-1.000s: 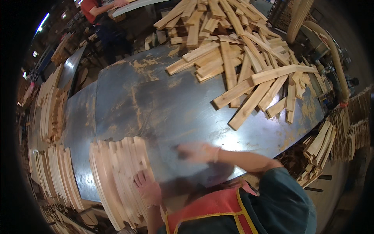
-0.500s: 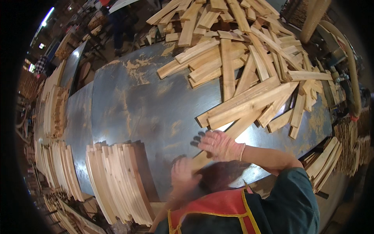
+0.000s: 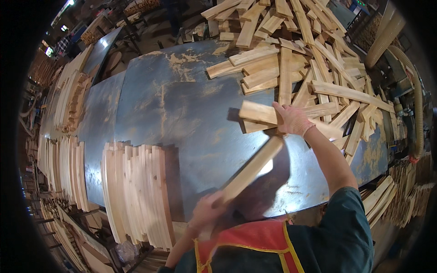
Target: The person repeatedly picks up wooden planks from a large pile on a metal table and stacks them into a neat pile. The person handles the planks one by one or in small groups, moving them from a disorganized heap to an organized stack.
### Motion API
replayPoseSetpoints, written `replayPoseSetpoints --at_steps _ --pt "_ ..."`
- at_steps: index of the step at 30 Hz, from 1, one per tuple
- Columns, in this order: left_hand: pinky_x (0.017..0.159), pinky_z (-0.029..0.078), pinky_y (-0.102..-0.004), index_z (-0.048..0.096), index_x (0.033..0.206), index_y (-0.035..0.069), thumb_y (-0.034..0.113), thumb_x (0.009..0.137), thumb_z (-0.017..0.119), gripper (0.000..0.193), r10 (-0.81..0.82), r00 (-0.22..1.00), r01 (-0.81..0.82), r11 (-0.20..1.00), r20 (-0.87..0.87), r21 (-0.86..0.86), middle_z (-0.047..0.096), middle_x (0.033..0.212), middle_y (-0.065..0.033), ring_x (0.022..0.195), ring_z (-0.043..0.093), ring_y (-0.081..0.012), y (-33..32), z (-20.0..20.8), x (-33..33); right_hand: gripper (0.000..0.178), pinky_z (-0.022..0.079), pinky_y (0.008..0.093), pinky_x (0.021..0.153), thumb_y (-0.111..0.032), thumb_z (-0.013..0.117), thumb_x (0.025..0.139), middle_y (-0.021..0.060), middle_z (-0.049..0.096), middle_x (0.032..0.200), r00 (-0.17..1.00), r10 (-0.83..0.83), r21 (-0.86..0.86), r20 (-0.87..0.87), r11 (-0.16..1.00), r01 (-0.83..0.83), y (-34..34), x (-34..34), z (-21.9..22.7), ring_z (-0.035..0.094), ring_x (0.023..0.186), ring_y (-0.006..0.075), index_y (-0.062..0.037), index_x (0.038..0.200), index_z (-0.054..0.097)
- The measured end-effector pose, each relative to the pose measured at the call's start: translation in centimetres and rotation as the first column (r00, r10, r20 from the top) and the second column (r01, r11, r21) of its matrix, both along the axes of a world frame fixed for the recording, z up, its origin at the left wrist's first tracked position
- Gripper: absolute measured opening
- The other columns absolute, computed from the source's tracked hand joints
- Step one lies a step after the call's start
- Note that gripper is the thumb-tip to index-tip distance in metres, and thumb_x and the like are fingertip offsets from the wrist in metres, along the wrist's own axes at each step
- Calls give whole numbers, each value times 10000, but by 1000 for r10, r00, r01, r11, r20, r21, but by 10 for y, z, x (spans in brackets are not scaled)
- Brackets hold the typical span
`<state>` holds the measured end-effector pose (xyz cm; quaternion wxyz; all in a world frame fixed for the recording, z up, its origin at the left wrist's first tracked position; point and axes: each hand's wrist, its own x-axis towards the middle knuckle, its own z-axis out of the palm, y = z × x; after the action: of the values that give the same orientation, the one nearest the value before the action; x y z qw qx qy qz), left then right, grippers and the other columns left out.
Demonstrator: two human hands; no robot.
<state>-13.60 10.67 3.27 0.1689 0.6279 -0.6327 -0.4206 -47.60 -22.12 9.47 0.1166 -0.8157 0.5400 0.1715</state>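
Slats [image 3: 134, 191] lie packed side by side on the metal tabletop [image 3: 195, 123] at left. Next, the left hand [image 3: 208, 210], blurred, is closed around the near end of a wooden slat [image 3: 255, 168] slanting rightward over the tabletop. Beyond its far end, the right hand [image 3: 293, 120] grips a pale board [image 3: 256, 111] across its width, at the edge of a jumbled board pile [image 3: 283, 68]. Farthest right hangs a ribbed hose [image 3: 416, 100].

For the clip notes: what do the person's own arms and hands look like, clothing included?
The right hand appears to wear a thin, pale glove ending at the wrist; the left hand is too blurred to tell. Both forearms are bare. The right sleeve is dark green, short, ending near the elbow.
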Motion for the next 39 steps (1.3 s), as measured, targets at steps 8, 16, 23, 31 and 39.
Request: replayPoseSetpoints --at_steps 8,16,23,31,39 --pt "950 538 -299 611 1486 18 78 1026 623 464 722 442 -438 691 -532 575 708 1213 -7 1110 645 -115 119 7 80 856 528 455 1001 -511 713 898 302 701 1225 314 -567 527 761 824 210 94 177 -110 685 1167 429 23 1516 455" --pt "1159 436 -556 533 1525 43 362 994 628 626 298 651 -213 955 699 -208 577 1505 -205 1369 555 -432 154 -7 122 628 503 532 1053 -518 537 992 327 698 1265 815 -187 503 548 852 -143 244 373 -122 655 1213 487 26 1293 620" --pt "1216 359 -619 507 1544 40 371 944 662 703 397 580 -250 918 711 -309 499 1589 -222 1479 452 -460 163 -44 126 447 530 510 1007 -345 690 877 220 730 1190 676 -21 96 736 993 -74 157 249 -79 674 1163 432 -98 1250 682" --pt "1194 390 -575 517 1553 57 352 824 796 834 235 737 -16 943 633 -331 514 1577 -216 1465 469 -453 94 -28 66 575 451 486 1138 -251 683 895 195 663 1362 989 -57 -317 -134 948 12 10 12 -81 588 1361 360 -101 1440 578" --pt "1082 504 -442 436 1588 27 318 847 877 910 185 981 -190 977 -54 -100 562 1484 -226 1354 578 -318 -23 -43 -54 766 587 485 918 -580 776 841 238 732 1139 887 1 41 461 999 -23 19 112 36 734 1020 408 -57 1372 598"
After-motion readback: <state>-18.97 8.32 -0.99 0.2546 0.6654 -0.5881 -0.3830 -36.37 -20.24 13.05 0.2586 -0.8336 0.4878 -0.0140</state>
